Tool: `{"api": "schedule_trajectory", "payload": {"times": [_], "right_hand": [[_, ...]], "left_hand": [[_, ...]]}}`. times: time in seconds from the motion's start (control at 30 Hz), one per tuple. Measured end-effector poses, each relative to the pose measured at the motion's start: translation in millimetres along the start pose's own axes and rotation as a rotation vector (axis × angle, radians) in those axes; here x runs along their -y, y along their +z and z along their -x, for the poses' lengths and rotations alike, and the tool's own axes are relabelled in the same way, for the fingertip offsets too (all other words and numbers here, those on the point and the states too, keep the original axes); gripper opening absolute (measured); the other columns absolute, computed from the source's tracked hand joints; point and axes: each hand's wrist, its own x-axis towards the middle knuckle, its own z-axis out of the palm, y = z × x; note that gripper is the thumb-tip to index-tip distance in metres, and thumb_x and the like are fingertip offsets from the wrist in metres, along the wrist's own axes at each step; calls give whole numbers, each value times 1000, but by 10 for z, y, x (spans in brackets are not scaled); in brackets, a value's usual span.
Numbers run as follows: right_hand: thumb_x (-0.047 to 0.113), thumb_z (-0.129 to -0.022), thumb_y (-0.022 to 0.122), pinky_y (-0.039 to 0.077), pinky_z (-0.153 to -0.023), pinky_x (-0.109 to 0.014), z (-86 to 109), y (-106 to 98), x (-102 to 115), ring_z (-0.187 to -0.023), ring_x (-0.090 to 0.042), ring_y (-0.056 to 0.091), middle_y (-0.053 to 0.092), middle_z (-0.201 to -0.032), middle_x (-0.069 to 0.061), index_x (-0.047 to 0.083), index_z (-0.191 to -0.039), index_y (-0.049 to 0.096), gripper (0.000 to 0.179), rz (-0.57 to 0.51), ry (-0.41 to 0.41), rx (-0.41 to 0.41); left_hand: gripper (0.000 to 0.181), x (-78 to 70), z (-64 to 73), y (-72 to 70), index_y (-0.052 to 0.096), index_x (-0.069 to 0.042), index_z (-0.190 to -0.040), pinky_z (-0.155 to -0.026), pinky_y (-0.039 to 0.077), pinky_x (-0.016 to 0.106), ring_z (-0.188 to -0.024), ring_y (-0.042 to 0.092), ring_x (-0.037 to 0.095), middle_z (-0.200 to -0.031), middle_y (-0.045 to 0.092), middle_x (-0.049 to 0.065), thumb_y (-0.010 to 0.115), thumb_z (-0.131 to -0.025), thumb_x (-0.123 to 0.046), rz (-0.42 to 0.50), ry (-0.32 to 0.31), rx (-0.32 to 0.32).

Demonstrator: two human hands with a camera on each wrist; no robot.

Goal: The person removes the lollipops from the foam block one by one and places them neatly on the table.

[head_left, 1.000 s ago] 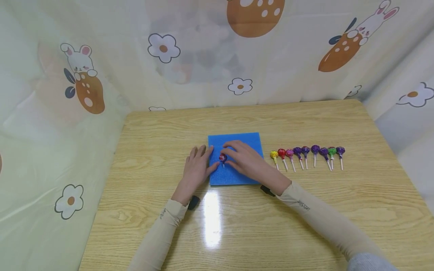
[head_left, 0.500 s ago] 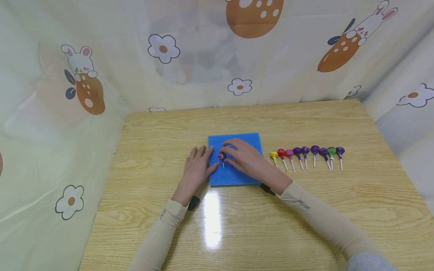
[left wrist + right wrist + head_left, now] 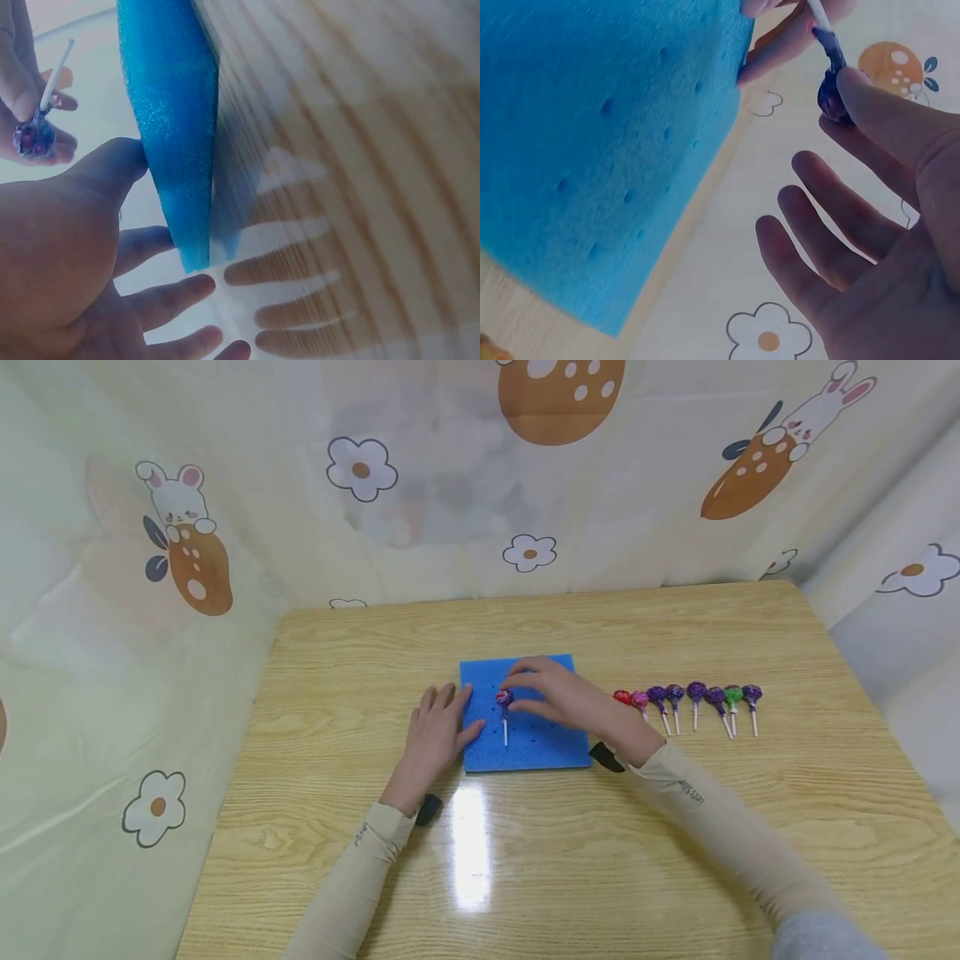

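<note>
A purple-wrapped lollipop (image 3: 505, 698) hangs above a blue foam block (image 3: 540, 753) dotted with small holes. My right hand (image 3: 558, 695) pinches its candy head between thumb and index finger, the other fingers spread, as the right wrist view shows. The white stick of the lollipop (image 3: 831, 97) is free of the foam and points down toward it. At the block's left edge rests my left hand (image 3: 437, 733), fingers extended. In the left wrist view, its thumb touches the side of the foam block (image 3: 176, 150).
Several lollipops lie in a row to the right of the foam, among them a red one (image 3: 622, 697) and a green one (image 3: 733, 695). My right forearm covers part of that row. A patterned curtain (image 3: 450, 527) hangs behind the wooden table (image 3: 337, 693).
The lollipop has risen out of the foam, its whole stick now showing, and shifted slightly right with my right hand. My left hand has stayed at the foam's edge.
</note>
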Motion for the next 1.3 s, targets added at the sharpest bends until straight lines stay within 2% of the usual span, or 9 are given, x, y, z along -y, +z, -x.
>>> {"api": "schedule_trajectory", "payload": {"times": [0.47,0.83,1.0,1.3], "right_hand": [[26,-96,69,46,-108,-49,49,-91,-155,-127,-29,55,63,-130,-8,14,-121,72,28,-58,10,42],[23,-95,70,48,-105,-49,214,-191,-311,-125,-29,57,65,-127,-8,14,-122,71,28,-101,30,64],[20,-95,70,47,-105,-52,312,-232,-363,-126,-32,57,64,-129,-11,11,-124,71,30,-108,36,62],[19,-95,70,50,-102,-51,461,-314,-507,-122,-31,58,65,-127,-11,9,-126,69,33,-147,70,63]], "left_hand": [[69,-19,-9,-14,36,-20,-158,-114,33,66,-151,25,43,-162,35,14,53,-100,-54,13,-7,8],[68,-17,-2,-18,36,-20,-157,-113,34,65,-150,26,43,-161,36,15,54,-100,-52,17,1,1],[68,-18,9,-19,38,-18,-157,-112,36,64,-149,27,44,-160,37,15,54,-100,-51,16,10,-9],[68,-21,3,-2,35,-19,-158,-114,33,64,-151,24,43,-162,34,14,53,-101,-52,24,0,12]]}}
